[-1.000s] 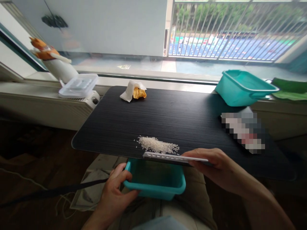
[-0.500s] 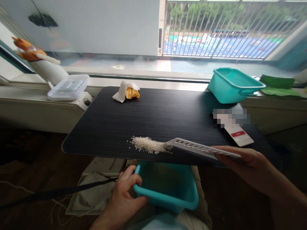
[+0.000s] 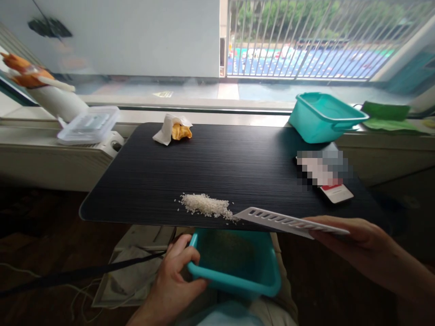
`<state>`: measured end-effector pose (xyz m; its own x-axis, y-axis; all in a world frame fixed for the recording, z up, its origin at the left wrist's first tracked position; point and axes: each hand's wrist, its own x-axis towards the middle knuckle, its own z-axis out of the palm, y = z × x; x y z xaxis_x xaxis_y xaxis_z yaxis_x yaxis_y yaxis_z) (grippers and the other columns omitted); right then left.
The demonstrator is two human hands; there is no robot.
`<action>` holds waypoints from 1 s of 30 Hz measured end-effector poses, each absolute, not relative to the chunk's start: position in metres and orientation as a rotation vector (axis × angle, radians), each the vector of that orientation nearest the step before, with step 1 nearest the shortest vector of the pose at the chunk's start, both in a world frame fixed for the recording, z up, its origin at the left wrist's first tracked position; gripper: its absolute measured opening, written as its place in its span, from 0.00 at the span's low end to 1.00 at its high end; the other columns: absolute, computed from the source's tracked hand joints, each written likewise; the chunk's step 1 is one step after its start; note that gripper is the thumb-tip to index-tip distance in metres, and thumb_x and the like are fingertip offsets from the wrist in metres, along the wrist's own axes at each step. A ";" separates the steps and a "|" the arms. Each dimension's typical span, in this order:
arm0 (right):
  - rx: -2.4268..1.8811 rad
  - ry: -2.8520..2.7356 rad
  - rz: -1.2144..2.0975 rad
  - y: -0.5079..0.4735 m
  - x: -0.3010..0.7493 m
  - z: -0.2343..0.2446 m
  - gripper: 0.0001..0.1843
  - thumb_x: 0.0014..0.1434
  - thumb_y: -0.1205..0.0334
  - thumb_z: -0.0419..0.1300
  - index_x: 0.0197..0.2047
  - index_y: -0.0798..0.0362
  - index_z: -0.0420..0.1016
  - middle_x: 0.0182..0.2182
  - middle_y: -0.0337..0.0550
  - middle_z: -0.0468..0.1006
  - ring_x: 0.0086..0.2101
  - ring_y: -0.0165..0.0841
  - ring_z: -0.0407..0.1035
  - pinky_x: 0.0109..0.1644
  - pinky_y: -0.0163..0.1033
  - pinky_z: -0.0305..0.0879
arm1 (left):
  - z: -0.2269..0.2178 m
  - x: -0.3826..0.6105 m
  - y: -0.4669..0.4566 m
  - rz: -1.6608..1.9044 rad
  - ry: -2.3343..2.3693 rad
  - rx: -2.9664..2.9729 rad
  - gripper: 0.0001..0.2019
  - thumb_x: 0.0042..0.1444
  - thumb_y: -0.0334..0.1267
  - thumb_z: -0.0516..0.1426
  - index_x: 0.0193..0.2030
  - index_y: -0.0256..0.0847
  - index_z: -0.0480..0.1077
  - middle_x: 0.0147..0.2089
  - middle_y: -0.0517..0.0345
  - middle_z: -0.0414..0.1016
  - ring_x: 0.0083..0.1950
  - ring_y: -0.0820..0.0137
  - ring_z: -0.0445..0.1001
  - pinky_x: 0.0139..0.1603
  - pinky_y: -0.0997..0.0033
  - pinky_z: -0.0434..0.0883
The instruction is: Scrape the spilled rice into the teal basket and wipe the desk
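Observation:
A small pile of white rice lies near the front edge of the black table, with loose grains scattered about it. My right hand is closed on a white slotted plastic piece. Its far tip rests at the right end of the rice, by the table edge. Below that edge, my left hand grips the left rim of a turquoise plastic bin, thumb outside and fingers over the rim. The bin sits over my lap, its back part under the table edge; its dark inside is hard to make out.
On the black table are a crumpled white paper with something orange-yellow and a phone. A second turquoise bin stands at the back right. A clear plastic box lies on the left sill. A dark strap crosses lower left.
My right hand has drawn the slotted piece down toward the table's front edge, and a few grains trail at its tip. My left hand stays on the bin. The view has shifted slightly.

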<state>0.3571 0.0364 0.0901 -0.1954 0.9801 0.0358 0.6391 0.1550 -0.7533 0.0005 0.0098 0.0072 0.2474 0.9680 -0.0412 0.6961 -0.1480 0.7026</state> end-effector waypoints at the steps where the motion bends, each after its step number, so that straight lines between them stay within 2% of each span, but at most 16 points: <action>1: -1.536 -1.899 0.833 0.036 0.358 0.091 0.12 0.59 0.55 0.62 0.42 0.46 0.85 0.35 0.38 0.86 0.31 0.36 0.81 0.36 0.31 0.77 | 0.007 0.000 0.010 0.574 1.513 1.914 0.07 0.40 0.28 0.57 0.24 0.42 0.62 0.41 0.56 0.71 0.41 0.64 0.72 0.42 0.68 0.67; 5: -1.560 -1.863 0.792 0.034 0.361 0.089 0.12 0.57 0.54 0.63 0.43 0.44 0.85 0.34 0.38 0.86 0.31 0.38 0.81 0.37 0.33 0.77 | 0.007 -0.001 0.010 0.586 1.532 1.929 0.07 0.40 0.28 0.57 0.24 0.42 0.63 0.42 0.57 0.71 0.42 0.64 0.73 0.42 0.69 0.68; 11: -1.628 -1.867 1.023 0.024 0.364 0.087 0.13 0.59 0.52 0.62 0.42 0.45 0.85 0.35 0.41 0.86 0.32 0.40 0.80 0.35 0.33 0.76 | 0.006 -0.002 0.010 0.602 1.557 1.924 0.07 0.39 0.28 0.58 0.24 0.42 0.64 0.43 0.57 0.71 0.42 0.65 0.73 0.41 0.71 0.68; 15: -1.607 -1.840 0.913 0.028 0.362 0.090 0.13 0.59 0.52 0.63 0.42 0.46 0.85 0.34 0.42 0.86 0.31 0.40 0.80 0.37 0.36 0.77 | 0.006 -0.003 0.012 0.589 1.528 1.912 0.07 0.41 0.28 0.58 0.23 0.42 0.63 0.38 0.58 0.69 0.41 0.65 0.72 0.40 0.71 0.68; 19: -1.586 -1.842 0.802 0.043 0.355 0.091 0.14 0.58 0.52 0.64 0.43 0.49 0.85 0.34 0.43 0.86 0.32 0.40 0.80 0.40 0.37 0.77 | 0.007 -0.002 0.011 0.595 1.530 1.897 0.07 0.40 0.28 0.58 0.24 0.42 0.63 0.41 0.57 0.70 0.42 0.65 0.72 0.42 0.69 0.68; 24: -1.600 -1.899 0.788 0.057 0.340 0.088 0.16 0.62 0.54 0.60 0.45 0.52 0.83 0.40 0.46 0.85 0.38 0.42 0.80 0.44 0.39 0.76 | 0.006 -0.002 0.009 0.599 1.526 1.893 0.07 0.41 0.28 0.58 0.24 0.42 0.63 0.43 0.56 0.71 0.45 0.63 0.72 0.46 0.66 0.67; 30: -1.575 -1.965 0.941 0.047 0.337 0.094 0.17 0.63 0.50 0.59 0.42 0.51 0.84 0.34 0.44 0.86 0.32 0.38 0.79 0.36 0.36 0.75 | 0.006 -0.003 0.010 0.596 1.530 1.874 0.07 0.41 0.27 0.58 0.24 0.42 0.63 0.40 0.58 0.70 0.42 0.65 0.72 0.41 0.71 0.67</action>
